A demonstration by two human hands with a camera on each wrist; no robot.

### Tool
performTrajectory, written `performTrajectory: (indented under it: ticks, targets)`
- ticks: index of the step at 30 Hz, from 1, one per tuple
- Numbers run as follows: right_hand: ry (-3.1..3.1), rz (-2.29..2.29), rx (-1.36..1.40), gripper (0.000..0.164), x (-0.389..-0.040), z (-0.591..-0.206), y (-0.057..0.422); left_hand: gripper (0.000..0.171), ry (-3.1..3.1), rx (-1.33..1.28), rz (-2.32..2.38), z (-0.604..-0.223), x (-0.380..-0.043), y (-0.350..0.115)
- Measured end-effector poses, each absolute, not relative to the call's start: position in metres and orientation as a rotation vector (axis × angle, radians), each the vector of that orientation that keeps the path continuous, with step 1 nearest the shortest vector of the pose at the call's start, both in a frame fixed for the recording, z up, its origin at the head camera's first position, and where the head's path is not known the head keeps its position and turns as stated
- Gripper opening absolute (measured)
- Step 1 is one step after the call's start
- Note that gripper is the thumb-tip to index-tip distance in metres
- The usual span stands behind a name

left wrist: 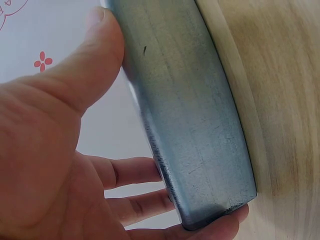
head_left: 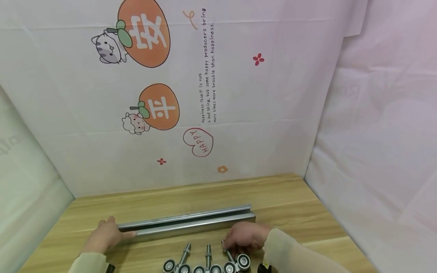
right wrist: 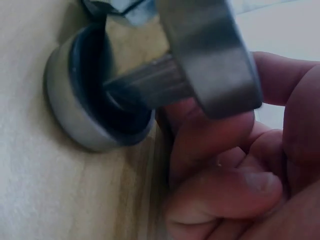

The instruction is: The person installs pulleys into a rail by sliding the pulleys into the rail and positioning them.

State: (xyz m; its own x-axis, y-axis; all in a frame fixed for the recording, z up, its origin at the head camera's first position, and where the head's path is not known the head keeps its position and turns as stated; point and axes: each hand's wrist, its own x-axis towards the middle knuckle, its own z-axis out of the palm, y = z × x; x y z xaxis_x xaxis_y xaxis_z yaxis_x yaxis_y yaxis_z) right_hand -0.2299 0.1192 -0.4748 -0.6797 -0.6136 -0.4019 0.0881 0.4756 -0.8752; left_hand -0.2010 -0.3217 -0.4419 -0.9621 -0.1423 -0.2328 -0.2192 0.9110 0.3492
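Note:
A silver metal channel rail (head_left: pixel 191 229) lies lengthwise on the wooden table, its open slot facing up. My left hand (head_left: pixel 106 237) grips its left end; in the left wrist view the thumb lies along one edge of the rail (left wrist: pixel 185 115) and fingers reach round its end. Below the rail stand three roller trolleys with threaded bolts pointing up and away. With curled fingers, my right hand (head_left: pixel 247 236) holds the rightmost roller trolley (head_left: pixel 244 261) near its bolt. The right wrist view shows that trolley's wheels (right wrist: pixel 215 60) close up, with fingers against them.
The middle roller trolley (head_left: pixel 208 256) and the left roller trolley (head_left: pixel 184 256) stand side by side at the bottom of the head view. White printed cloth (head_left: pixel 256 113) hangs behind the wooden table (head_left: pixel 286 204) and along both sides.

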Motion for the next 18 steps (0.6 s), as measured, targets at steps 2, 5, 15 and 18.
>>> performTrajectory:
  ticks: [2,5,15,18]
  targets:
    - [2.015,-1.255,-0.433,0.016,-0.2292,-0.4746,0.1193,0.137,2.87,-0.268,0.558,-0.4422,-0.2007,-0.3208]
    - [2.009,-1.297,-0.405,0.014,-0.2288,-0.4749,0.1197,0.135,2.866,-0.268,0.557,-0.442,-0.2006,-0.3199]
    - [1.957,-1.403,-0.331,0.011,-0.2276,-0.4775,0.1231,0.136,2.877,-0.253,0.548,-0.4423,-0.2003,-0.3207]
    - [1.914,-1.438,-0.314,0.011,-0.2273,-0.4812,0.1249,0.135,2.878,-0.254,0.553,-0.4431,-0.1993,-0.321]
